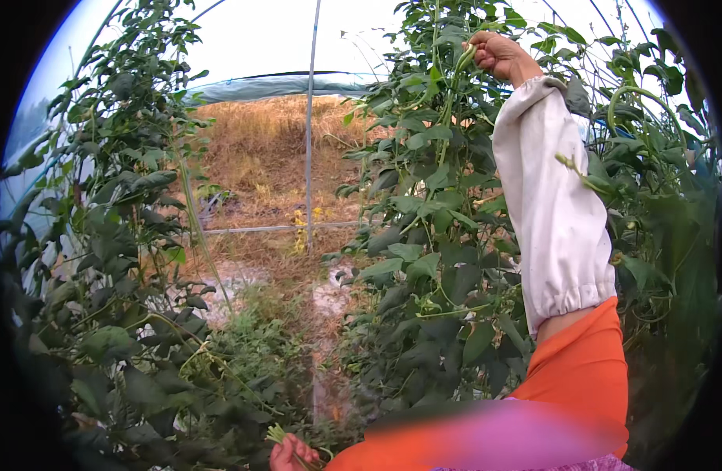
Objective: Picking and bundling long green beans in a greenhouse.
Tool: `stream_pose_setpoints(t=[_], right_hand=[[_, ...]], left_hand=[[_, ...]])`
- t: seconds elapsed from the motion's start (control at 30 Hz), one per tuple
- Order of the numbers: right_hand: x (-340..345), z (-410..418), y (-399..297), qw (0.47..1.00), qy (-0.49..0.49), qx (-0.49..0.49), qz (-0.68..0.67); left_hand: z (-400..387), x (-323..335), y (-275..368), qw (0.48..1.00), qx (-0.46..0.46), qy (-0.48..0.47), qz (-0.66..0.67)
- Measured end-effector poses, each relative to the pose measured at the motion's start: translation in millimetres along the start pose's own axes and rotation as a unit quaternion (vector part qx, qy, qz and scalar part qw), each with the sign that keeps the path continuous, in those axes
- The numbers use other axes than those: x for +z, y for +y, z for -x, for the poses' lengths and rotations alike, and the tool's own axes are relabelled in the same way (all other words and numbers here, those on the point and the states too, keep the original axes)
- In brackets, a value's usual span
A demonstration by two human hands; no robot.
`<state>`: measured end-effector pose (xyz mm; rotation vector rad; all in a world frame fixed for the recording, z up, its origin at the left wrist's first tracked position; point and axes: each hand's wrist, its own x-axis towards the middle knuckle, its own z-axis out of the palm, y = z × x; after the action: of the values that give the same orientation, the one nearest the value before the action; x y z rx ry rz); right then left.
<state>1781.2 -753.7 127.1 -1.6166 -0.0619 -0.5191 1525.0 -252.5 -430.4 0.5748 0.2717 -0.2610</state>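
High in the view, my right hand (497, 56) is closed around slender green bean pods (466, 59) hanging on a climbing bean vine (440, 135). A white protective sleeve (552, 194) covers that forearm, above an orange sleeve (584, 365). At the bottom edge, my left hand (293, 452) grips a small bundle of long green beans (275, 434). Their pale ends stick up past the fingers, while the rest of the bundle is mostly hidden by the hand and the frame's edge.
Tall bean plants (114, 194) climb on the left, with more dense foliage (649, 159) to the right. A long curved pod (643, 91) hangs there. Between the rows stands a thin metal pole (311, 129), joined by a horizontal bar (267, 228). Dry grass (261, 141) lies beyond the rolled plastic film (278, 87).
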Motion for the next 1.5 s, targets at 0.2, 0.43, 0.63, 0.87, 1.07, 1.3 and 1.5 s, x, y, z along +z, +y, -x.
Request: stream_pose_setpoints(t=[0.2, 0.43, 0.63, 0.87, 1.07, 1.3, 1.5], right_hand=[[38, 21, 39, 0.999, 0.049, -0.020, -0.001], [59, 65, 78, 0.992, 0.078, 0.061, -0.075], [36, 94, 127, 0.972, 0.018, 0.088, -0.215], [43, 140, 134, 0.958, 0.191, -0.095, -0.193], [34, 151, 155, 0.924, -0.070, 0.021, -0.377], [42, 159, 174, 0.948, 0.275, -0.159, 0.036], [78, 197, 180, 0.694, 0.315, -0.494, 0.418]], left_hand=[[16, -28, 4, 0.999, 0.018, -0.040, 0.006], [36, -38, 15, 0.998, 0.045, -0.037, 0.002], [45, -46, 15, 0.997, 0.048, -0.052, 0.023], [52, -55, 15, 0.997, 0.058, -0.046, 0.020], [62, -54, 14, 0.998, 0.056, -0.019, 0.016], [54, -64, 7, 0.995, 0.086, -0.056, -0.008], [50, -59, 3, 0.994, 0.096, -0.016, -0.043]])
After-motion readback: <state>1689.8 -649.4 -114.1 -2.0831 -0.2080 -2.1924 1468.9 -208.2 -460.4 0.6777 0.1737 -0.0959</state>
